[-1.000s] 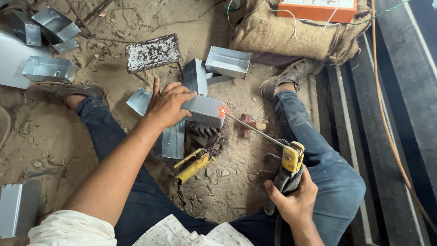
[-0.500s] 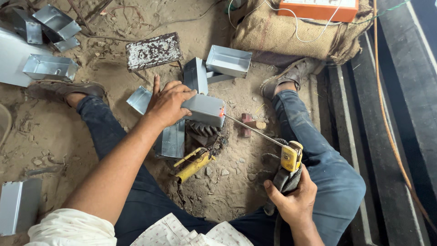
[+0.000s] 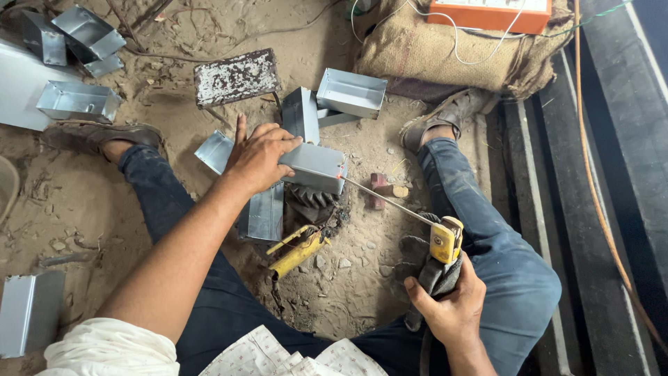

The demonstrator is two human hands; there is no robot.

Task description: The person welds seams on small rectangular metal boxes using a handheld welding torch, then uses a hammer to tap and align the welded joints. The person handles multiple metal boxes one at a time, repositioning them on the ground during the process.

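Note:
My left hand [image 3: 256, 157] rests on a grey sheet-metal box [image 3: 316, 167] and holds it over a dark toothed block [image 3: 311, 202] on the sandy ground. My right hand [image 3: 449, 306] grips a yellow welding electrode holder [image 3: 445, 240]. Its thin rod [image 3: 386, 200] reaches up-left, and the tip touches the box's right corner with a small orange glow. Between my legs on the ground lies a yellow clamp [image 3: 298, 251].
More metal boxes lie around: several at the top left [image 3: 76, 101], two behind the work [image 3: 351, 92], one at bottom left [image 3: 29, 312]. A rusty plate [image 3: 235, 75], a burlap sack [image 3: 445, 52] with an orange machine [image 3: 490, 12], cables and dark steel rails [image 3: 605, 174] at right.
The bright red glow at the rod tip has faded to a small spot. Both hands stay in nearly the same place.

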